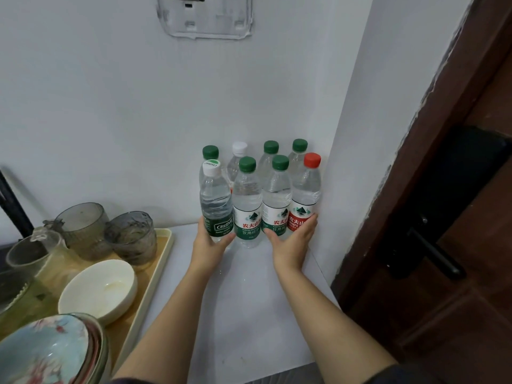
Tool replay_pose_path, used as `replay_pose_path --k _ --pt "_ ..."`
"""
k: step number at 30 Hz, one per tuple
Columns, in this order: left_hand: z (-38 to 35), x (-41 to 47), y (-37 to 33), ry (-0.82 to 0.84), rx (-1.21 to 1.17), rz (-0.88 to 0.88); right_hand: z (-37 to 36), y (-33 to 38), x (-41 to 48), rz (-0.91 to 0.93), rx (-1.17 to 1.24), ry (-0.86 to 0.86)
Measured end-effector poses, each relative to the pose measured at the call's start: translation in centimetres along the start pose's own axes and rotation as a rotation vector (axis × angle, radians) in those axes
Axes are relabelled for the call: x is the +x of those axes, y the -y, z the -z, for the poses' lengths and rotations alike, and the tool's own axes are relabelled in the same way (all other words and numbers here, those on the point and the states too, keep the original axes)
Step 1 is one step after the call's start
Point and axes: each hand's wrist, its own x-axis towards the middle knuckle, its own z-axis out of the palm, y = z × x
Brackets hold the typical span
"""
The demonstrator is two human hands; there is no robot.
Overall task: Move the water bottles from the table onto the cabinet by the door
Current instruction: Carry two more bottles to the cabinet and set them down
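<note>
8 water bottles (247, 195) stand upright in 2 rows of 4 on the white cabinet top (249, 314). They're packed into the corner btw the back wall (110, 106) and the side wall next to the brown door (457, 314). Back row caps, L to R: green, white, green, green. Front row, L to R: C'estbon bottle (216, 209) w/ white cap, 2 green-label bottles w/ green caps, then the red-cap bottle (306, 189) right against the side wall.

Left hand (210, 245) grips the C'estbon bottle low down, fingers round its left side, thumb on the right near the base. Right hand (291, 242) is spread wide and cupped round 2 bottle bases: thumb on the right green-label bottle (277, 195), fingers curled onto the red label of the red-cap bottle. Can't tell if any base is lifted off the top.

To the left, a beige tray (164, 245) sits near the bottles. It holds 2 smoky glass cups (83, 225), a clear glass jug (33, 253), a white bowl (97, 289) and a patterned bowl (41, 353). The door has a black handle (435, 253).
</note>
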Motion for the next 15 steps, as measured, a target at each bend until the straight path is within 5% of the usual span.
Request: replay_pose_path --k 9,15 --pt "0.2 0.0 -0.3 0.019 0.073 0.019 0.6 0.2 0.0 0.002 -0.058 0.023" --pt "0.9 -4.1 -1.1 -0.071 0.261 0.162 5.6 0.0 -1.0 0.07 -0.375 0.228"
